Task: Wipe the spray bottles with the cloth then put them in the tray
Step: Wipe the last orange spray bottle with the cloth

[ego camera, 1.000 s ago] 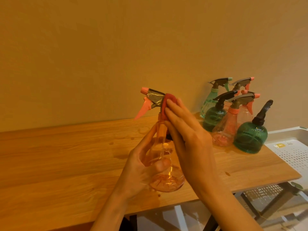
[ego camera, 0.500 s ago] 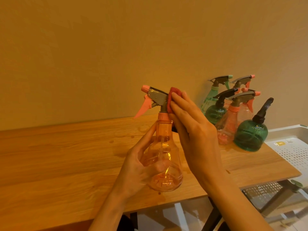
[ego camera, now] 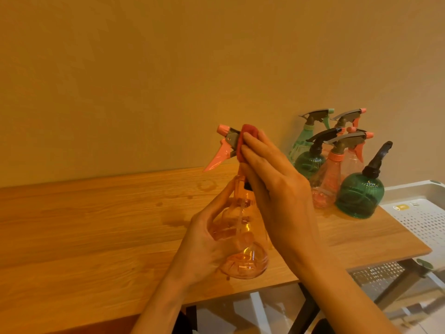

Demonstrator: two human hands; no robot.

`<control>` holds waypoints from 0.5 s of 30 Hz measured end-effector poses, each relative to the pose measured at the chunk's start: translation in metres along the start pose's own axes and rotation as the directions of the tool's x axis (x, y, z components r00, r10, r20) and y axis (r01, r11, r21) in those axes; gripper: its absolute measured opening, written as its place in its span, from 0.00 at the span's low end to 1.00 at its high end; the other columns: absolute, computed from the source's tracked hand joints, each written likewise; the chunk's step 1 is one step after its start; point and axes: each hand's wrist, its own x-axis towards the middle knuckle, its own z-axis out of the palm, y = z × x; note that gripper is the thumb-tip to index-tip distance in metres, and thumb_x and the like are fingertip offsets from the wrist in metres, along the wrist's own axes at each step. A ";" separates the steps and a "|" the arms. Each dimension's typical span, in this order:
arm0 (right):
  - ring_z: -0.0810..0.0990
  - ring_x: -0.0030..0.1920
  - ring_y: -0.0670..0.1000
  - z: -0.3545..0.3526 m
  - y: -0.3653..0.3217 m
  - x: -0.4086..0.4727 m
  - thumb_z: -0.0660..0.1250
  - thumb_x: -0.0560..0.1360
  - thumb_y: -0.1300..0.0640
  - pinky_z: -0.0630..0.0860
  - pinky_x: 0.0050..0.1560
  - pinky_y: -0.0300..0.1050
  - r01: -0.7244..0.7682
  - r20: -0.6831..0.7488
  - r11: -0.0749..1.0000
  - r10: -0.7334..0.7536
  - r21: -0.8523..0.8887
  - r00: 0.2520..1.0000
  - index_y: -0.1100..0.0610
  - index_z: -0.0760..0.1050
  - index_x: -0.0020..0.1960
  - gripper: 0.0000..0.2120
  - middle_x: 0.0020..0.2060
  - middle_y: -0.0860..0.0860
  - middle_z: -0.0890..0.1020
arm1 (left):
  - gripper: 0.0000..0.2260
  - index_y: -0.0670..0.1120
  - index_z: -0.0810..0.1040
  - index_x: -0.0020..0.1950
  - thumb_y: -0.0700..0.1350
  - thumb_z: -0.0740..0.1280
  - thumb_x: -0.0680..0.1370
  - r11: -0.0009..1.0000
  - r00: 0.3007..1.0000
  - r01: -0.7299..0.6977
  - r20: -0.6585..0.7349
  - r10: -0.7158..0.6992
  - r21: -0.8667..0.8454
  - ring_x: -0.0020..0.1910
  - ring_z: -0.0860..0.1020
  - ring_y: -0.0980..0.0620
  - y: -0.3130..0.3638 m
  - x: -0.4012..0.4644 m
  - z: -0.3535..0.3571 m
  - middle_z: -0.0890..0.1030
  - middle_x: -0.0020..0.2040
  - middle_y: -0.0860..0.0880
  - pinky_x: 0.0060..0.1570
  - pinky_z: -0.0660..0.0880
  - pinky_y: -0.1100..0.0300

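Observation:
My left hand grips the body of a clear orange spray bottle, held upright above the wooden table. Its pink trigger and nozzle point left. My right hand presses a small red cloth against the grey spray head with straight fingers; most of the cloth is hidden under them. Several more spray bottles, green and pink, stand together at the table's back right. A white perforated tray sits just past the table's right end.
A plain wall rises right behind the table. Small wet marks show on the wood behind the held bottle. Below the table's right end are dark metal legs and a lower white perforated shelf.
My right hand has slid the red cloth up and leftward over the spray head, covering more of the grey part. The bottle stays in my left hand.

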 end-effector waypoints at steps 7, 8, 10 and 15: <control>0.73 0.72 0.56 0.003 -0.002 0.007 0.68 0.78 0.65 0.74 0.68 0.51 0.015 -0.025 0.999 -0.015 -0.029 1.000 0.66 0.76 0.68 0.18 0.69 0.59 0.76 | 0.44 0.57 0.65 0.78 0.60 0.81 0.66 0.996 1.000 -0.002 -0.021 0.004 0.089 0.66 0.79 0.55 -0.003 0.001 -0.002 0.80 0.67 0.59 0.60 0.78 0.58; 0.73 0.72 0.56 0.003 -0.004 0.005 0.69 0.78 0.66 0.74 0.69 0.51 0.023 0.001 0.998 -0.023 -0.058 1.000 0.66 0.76 0.68 0.19 0.70 0.60 0.75 | 0.42 0.56 0.66 0.78 0.56 0.81 0.67 0.994 1.000 0.000 -0.025 0.002 0.105 0.68 0.77 0.56 -0.004 0.002 -0.002 0.79 0.68 0.59 0.60 0.78 0.57; 0.70 0.74 0.55 0.007 -0.011 -0.007 0.70 0.76 0.68 0.72 0.70 0.49 0.075 0.099 0.994 -0.066 -0.084 0.993 0.64 0.75 0.69 0.21 0.72 0.58 0.74 | 0.36 0.56 0.71 0.74 0.50 0.82 0.69 0.988 0.999 0.002 -0.035 0.003 0.152 0.67 0.78 0.58 -0.004 0.004 0.000 0.80 0.65 0.60 0.58 0.79 0.58; 0.63 0.77 0.50 0.006 -0.016 -0.018 0.65 0.77 0.67 0.66 0.74 0.41 0.127 0.221 0.989 -0.142 0.079 0.965 0.61 0.69 0.73 0.25 0.75 0.52 0.66 | 0.29 0.59 0.74 0.66 0.46 0.79 0.68 0.967 0.996 0.024 -0.084 -0.002 0.253 0.59 0.81 0.63 -0.006 0.003 0.000 0.83 0.57 0.66 0.51 0.79 0.65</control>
